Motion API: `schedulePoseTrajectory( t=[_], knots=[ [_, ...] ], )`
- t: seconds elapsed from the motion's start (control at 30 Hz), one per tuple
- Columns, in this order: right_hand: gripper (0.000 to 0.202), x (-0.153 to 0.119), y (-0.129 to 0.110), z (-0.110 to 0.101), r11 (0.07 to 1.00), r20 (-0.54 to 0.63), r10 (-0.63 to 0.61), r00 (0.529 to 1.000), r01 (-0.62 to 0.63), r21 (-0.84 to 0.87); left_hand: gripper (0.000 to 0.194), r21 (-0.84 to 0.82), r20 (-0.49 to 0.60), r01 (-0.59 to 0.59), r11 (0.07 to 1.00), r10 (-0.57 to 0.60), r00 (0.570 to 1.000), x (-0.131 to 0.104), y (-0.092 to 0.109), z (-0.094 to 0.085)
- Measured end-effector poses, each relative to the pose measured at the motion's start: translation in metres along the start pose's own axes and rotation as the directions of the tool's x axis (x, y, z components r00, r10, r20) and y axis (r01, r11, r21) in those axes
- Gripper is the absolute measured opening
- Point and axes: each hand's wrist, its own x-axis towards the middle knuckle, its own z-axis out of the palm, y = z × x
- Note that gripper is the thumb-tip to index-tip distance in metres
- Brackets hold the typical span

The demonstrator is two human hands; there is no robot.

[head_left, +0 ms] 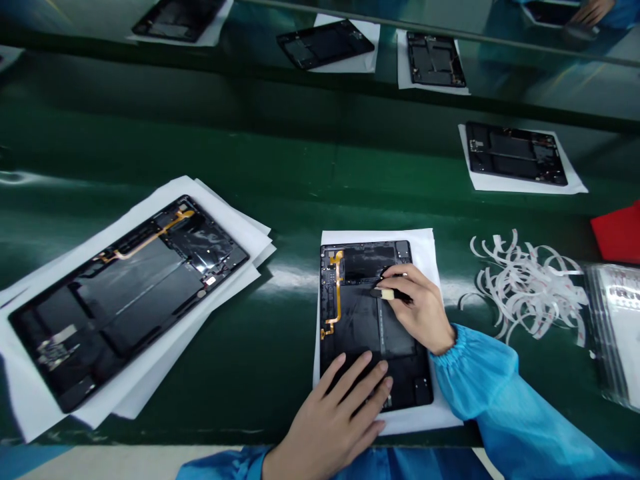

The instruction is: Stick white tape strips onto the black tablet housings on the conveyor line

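An opened black tablet housing (370,333) lies on white paper (380,235) in front of me, its inside facing up. A copper-coloured flex cable (339,293) runs along its left side. My left hand (333,413) rests over the lower part of the housing, fingers spread. Over the upper right part, my right hand (417,303) pinches a small black piece with a pale yellow block (387,294). I cannot make out its exact kind. The fingers partly cover it and the housing beneath.
Another opened tablet housing (135,293) lies on stacked white sheets to the left. Curled white strips (530,287) are heaped at the right, beside clear plastic trays (607,333) and a red object (620,232). More housings, including one at the upper right (515,153), lie farther back. Another person's hand (593,11) shows at the top right.
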Motion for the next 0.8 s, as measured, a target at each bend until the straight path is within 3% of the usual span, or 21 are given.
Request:
schedulePoseTrajectory(
  t=[0.8],
  knots=[
    [0.035, -0.0019, 0.0012, 0.0013, 1.0, 0.03, 0.004, 1.0, -0.003, -0.031, 0.038, -0.005, -0.015, 0.007, 1.0, -0.007, 1.0, -0.0011, 0.0006, 0.0036]
  ],
)
